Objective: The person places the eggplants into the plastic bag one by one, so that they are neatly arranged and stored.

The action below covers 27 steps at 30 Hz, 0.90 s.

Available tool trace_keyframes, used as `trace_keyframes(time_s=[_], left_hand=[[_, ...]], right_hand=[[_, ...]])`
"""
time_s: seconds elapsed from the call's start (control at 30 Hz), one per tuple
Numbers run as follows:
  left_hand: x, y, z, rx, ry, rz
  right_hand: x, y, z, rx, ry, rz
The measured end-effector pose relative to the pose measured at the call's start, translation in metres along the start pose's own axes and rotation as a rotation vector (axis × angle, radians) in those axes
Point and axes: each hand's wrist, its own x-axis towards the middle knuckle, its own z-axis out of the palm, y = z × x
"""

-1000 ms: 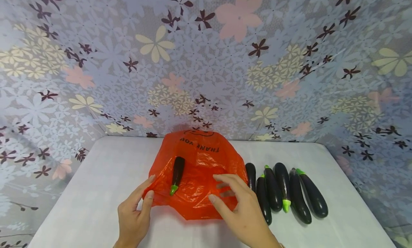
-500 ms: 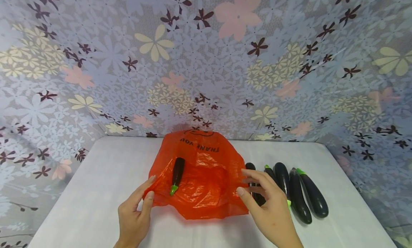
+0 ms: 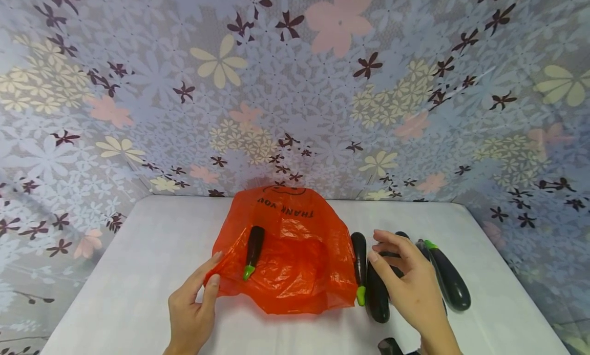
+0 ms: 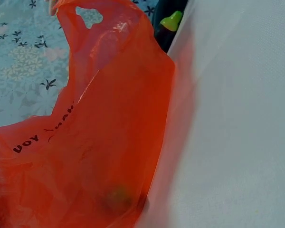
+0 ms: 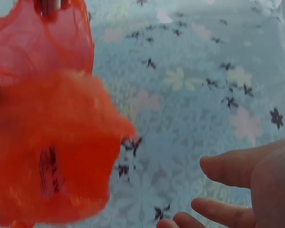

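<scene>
On the white desk [image 3: 138, 273], the left hand [image 3: 191, 306] pinches the left edge of a red plastic bag [image 3: 295, 278] (its printed THANK YOU reads upside down). A single eggplant [image 3: 255, 247] lies inside, green stem nearest the person. The right hand [image 3: 412, 288], loosely curved and gripping nothing, is over the row of eggplants [image 3: 377, 298] beside the bag.

One red bag [image 3: 295, 273], seven visible eggplants [image 3: 451, 278]

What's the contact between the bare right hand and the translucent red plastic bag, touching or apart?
Apart. The right wrist view shows floral-patterned backdrop between the right hand and the bag; the head view shows a gap too.
</scene>
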Motion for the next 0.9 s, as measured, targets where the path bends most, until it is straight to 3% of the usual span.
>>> trace_keyframes(time_s=[0.3, 0.6, 0.9], left_hand=[[0.001, -0.001, -0.001, -0.003, -0.001, -0.001], [0.001, -0.006, 0.001, -0.011, 0.029, 0.046], [0.001, -0.004, -0.001, -0.017, 0.018, 0.014]], right_hand=[[0.010, 0.025, -0.009, -0.126, 0.055, 0.058], [0.015, 0.053, -0.024, -0.161, 0.112, 0.104], [0.015, 0.083, -0.038, -0.185, 0.128, 0.190]])
